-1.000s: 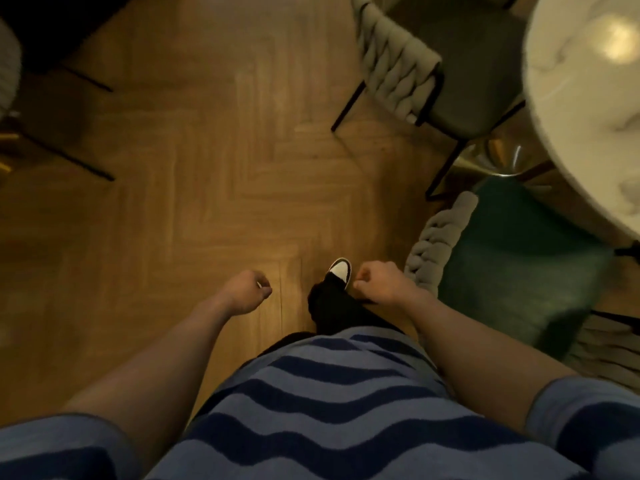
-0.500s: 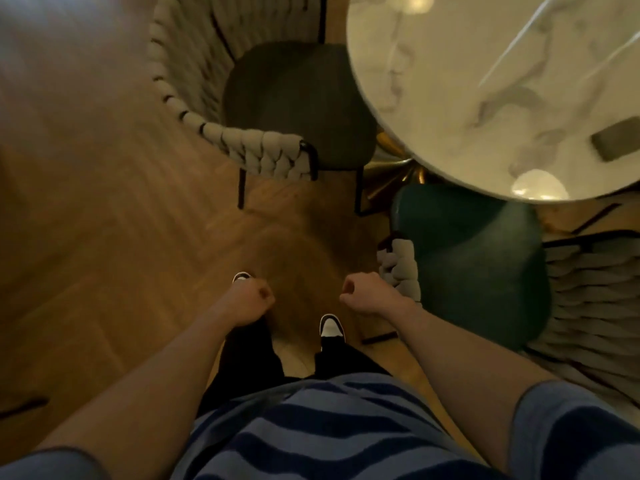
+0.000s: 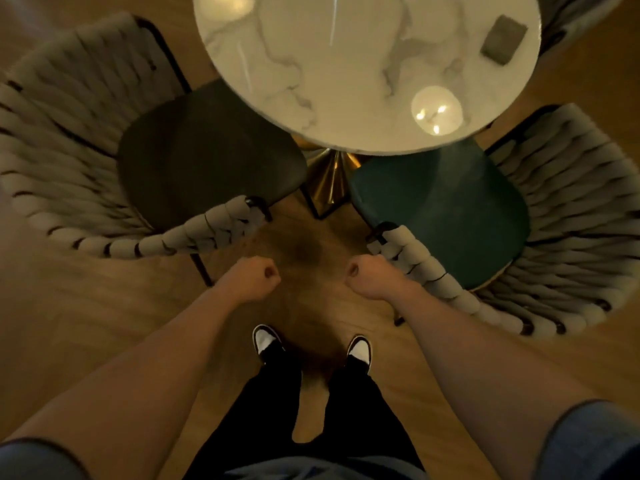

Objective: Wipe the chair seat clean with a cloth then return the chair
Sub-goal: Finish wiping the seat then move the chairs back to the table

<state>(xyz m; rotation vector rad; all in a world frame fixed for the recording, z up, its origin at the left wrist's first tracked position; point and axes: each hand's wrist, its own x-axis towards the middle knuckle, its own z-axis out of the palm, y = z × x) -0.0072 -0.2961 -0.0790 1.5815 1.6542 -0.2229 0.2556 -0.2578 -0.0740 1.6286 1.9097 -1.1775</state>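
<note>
Head view. 2 hands: left hand (image 3: 252, 279) and right hand (image 3: 370, 278), both fisted, holding nothing. 2 woven-back chairs: dark-seat chair (image 3: 207, 157) at 10 o'clock, green-seat chair (image 3: 446, 209) at 2 o'clock. Round marble surface (image 3: 346, 64) at 12; grey cloth-like pad (image 3: 504, 39) on it, identity uncertain. Wiping judged not begun.

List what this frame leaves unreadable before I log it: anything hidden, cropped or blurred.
- Gray object on the marble table, head view: too blurred to tell whether it is the cloth.
- Dark chair seat and green chair seat: front parts hidden under the tabletop; dim light hides any dirt.
- Third chair, top right: cut off by the edge.
- Left hand and right hand: fists curled, palms hidden.
</note>
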